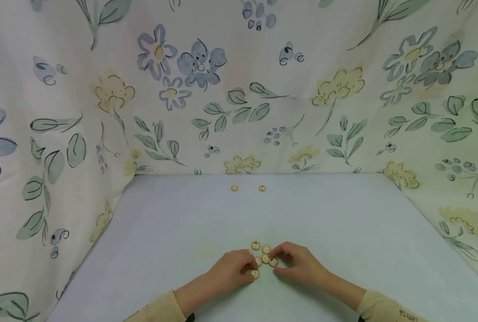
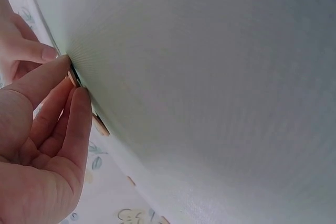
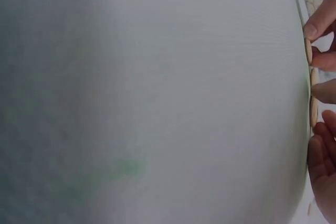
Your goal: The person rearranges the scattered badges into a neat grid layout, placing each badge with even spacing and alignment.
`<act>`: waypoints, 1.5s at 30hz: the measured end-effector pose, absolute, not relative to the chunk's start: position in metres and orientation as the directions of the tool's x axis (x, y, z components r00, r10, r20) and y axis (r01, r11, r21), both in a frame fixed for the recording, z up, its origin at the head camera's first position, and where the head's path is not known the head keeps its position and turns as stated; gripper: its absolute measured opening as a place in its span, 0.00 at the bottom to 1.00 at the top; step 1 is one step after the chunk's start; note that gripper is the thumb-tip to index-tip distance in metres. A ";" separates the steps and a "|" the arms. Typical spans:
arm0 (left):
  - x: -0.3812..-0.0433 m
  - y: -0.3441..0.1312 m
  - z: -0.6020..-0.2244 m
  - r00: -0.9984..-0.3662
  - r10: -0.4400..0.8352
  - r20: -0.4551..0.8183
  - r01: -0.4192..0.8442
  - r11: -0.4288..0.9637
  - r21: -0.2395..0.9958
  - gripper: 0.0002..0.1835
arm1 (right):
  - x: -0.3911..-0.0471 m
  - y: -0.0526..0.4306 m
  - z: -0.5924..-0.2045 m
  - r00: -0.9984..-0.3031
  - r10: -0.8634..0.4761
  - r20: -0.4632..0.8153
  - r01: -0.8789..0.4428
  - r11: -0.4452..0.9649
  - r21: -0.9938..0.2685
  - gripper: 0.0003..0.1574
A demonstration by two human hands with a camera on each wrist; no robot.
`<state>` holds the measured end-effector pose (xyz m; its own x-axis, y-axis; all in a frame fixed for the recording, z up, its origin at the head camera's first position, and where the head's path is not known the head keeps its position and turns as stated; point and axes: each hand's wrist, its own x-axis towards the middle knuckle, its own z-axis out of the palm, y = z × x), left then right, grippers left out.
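In the head view, several small round wooden buttons with dark marks lie clustered on the white table. My left hand (image 1: 232, 268) pinches one button (image 1: 255, 274) at the cluster's near left, thumb and forefinger on its edges. From the right, my right hand (image 1: 301, 266) has forefinger and thumb around another button (image 1: 273, 262), the fingertip on its upper edge. A middle button (image 1: 265, 258) and an upper right button (image 1: 266, 249) lie beside it. At the top sits a button (image 1: 255, 245) with a dark centre. My left fingers partly hide other buttons. The left wrist view shows the pinched button (image 2: 73, 77) edge-on.
Two more buttons, a left one (image 1: 234, 188) and a right one (image 1: 262, 188), lie far back on the white table (image 1: 174, 214). A flower-printed cloth (image 1: 279, 129) hangs along the back and both sides.
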<state>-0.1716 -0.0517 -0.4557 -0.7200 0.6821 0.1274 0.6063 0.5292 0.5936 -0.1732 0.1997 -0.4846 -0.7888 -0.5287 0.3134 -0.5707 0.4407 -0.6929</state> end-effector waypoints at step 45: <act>-0.172 -0.053 -0.455 -0.717 0.685 0.133 0.606 0.516 0.606 0.05 | -0.171 0.192 -0.478 -0.850 -0.411 0.329 -0.519 0.545 -0.659 0.13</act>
<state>-0.1724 -0.0527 -0.4550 -0.7166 0.6847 0.1331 0.6056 0.5161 0.6057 -0.1706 0.1924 -0.4779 -0.8501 -0.4110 0.3292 -0.5186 0.5447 -0.6591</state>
